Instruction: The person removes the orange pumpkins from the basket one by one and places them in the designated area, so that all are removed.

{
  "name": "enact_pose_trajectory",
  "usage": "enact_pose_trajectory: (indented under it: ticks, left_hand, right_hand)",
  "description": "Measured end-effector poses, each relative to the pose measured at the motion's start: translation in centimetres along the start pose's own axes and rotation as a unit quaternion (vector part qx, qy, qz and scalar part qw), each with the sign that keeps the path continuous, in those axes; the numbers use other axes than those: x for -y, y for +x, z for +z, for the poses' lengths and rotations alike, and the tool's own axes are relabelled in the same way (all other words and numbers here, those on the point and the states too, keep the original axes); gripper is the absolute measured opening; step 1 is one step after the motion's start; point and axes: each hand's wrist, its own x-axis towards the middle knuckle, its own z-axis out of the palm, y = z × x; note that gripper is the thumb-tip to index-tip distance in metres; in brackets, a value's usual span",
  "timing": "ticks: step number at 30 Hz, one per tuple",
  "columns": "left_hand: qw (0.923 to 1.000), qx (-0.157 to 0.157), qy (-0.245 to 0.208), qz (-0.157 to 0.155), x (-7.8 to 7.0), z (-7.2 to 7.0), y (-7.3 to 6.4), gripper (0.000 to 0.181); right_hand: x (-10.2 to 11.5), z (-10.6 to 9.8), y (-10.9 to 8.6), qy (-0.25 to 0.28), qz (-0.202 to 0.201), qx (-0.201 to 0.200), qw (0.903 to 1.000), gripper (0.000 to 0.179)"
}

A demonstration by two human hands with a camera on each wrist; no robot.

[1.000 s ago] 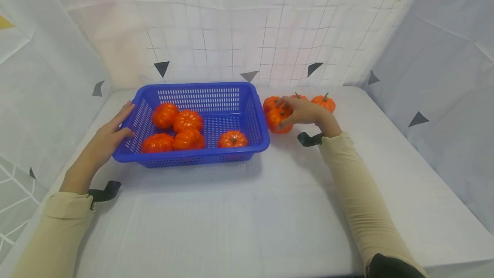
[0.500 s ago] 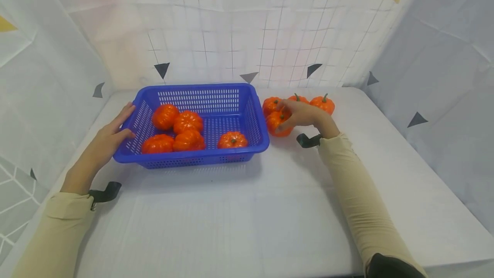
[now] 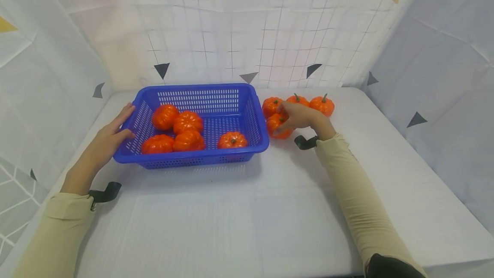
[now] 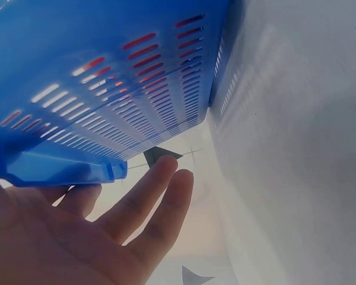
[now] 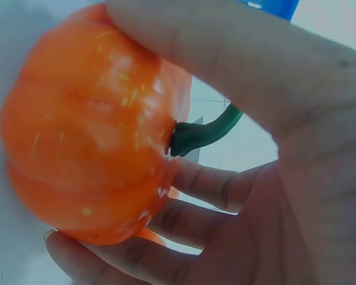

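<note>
1. Basket (image 3: 216, 153), blue, perforated: one, on the bench (image 3: 216, 226), toward its far left corner.
2. Basketed pumpkins (image 3: 188, 122), orange: five; four grouped at left, one near basket's front right corner.
3. Held pumpkin (image 5: 89, 136), green-stemmed: one, just right of basket.
4. Loose pumpkins (image 3: 322, 105): three, by bench's far edge.
5. Right hand (image 3: 301, 116): grip curved, thumb and fingers round held pumpkin.
6. Left hand (image 3: 106, 138): grip slack, fingers largely straight, touching basket's left rim.
</note>
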Motion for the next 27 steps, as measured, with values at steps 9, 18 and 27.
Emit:
enact_pose_trajectory:
  ticks: [9,18,27]
  left_hand:
    - [1.0,0.0,0.001,0.002,-0.2,0.05,-0.06,0.07]
    - [0.9999,0.0,0.011,0.0,-0.32,0.07,0.05,0.071]
    - [1.0,0.0,0.005,0.001,-0.26,0.03,-0.08,0.07]
  right_hand:
    - [-0.11,0.16,0.25,-0.007,0.008,0.004,0.9999,0.071]
    - [-0.05,0.25,0.35,-0.017,0.014,0.007,0.9997,0.073]
    - [0.04,-0.04,-0.02,-0.024,0.001,0.003,0.9997,0.071]
